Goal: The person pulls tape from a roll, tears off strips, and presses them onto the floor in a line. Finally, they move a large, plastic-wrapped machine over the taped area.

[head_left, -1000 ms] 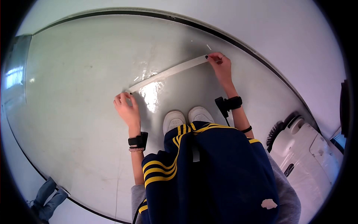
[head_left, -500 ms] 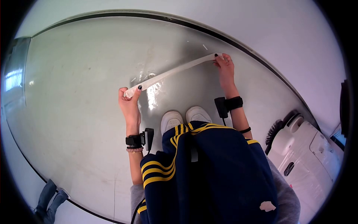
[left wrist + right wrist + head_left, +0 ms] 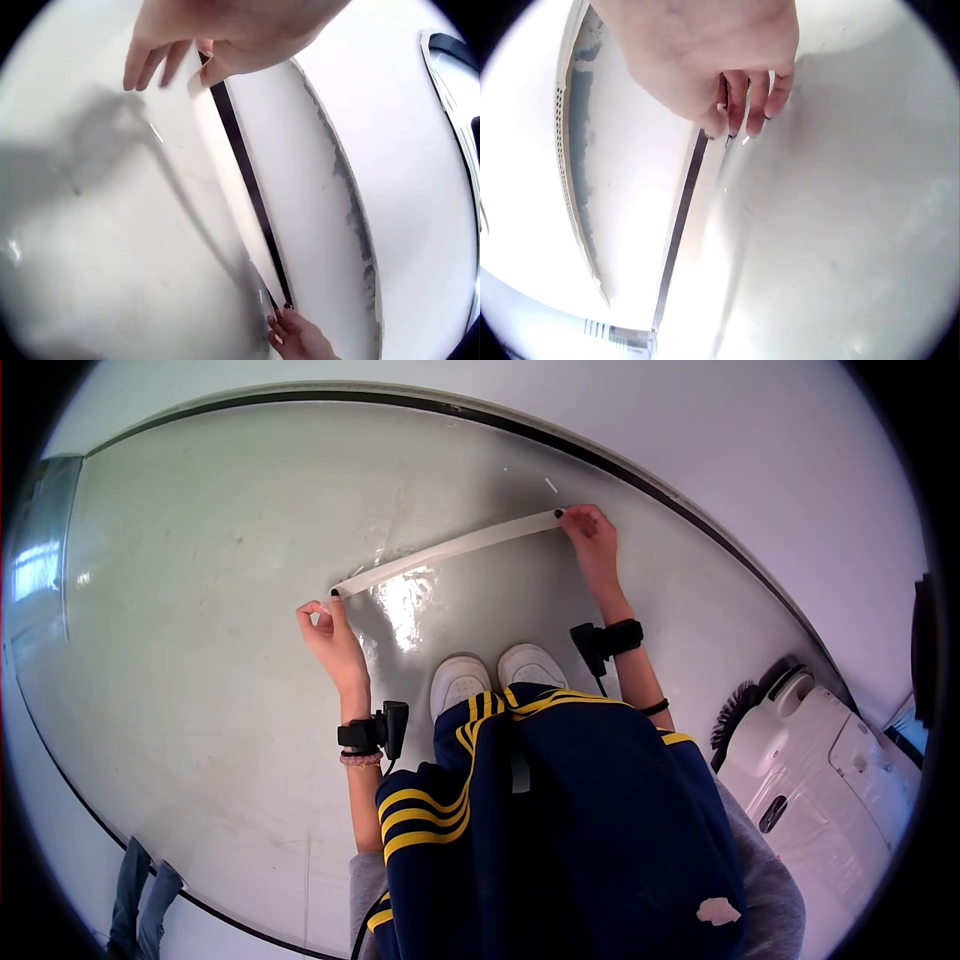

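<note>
A long whitish strip, like a length of tape (image 3: 450,550), stretches between my two hands above the floor. My left hand (image 3: 335,645) pinches its near left end, thumb with a dark nail laid along the tape. At the far right end, my right hand (image 3: 595,550) pinches the tape between thumb and fingertips. In the left wrist view the tape (image 3: 225,161) runs nearly straight from the left hand down to the right hand (image 3: 304,337). The right wrist view has the right hand's thumb meeting the fingers at the tape's end.
Small white scraps (image 3: 551,485) lie on the glossy pale floor (image 3: 200,620). White shoes (image 3: 533,667) stand just below the tape. At right is a white machine (image 3: 810,770) with a dark brush (image 3: 735,720). Another person's legs (image 3: 145,900) show at lower left.
Half a second ago both hands shifted right and the tape sagged and twisted slightly. Since then both hands have come back left, and the tape now runs straighter.
</note>
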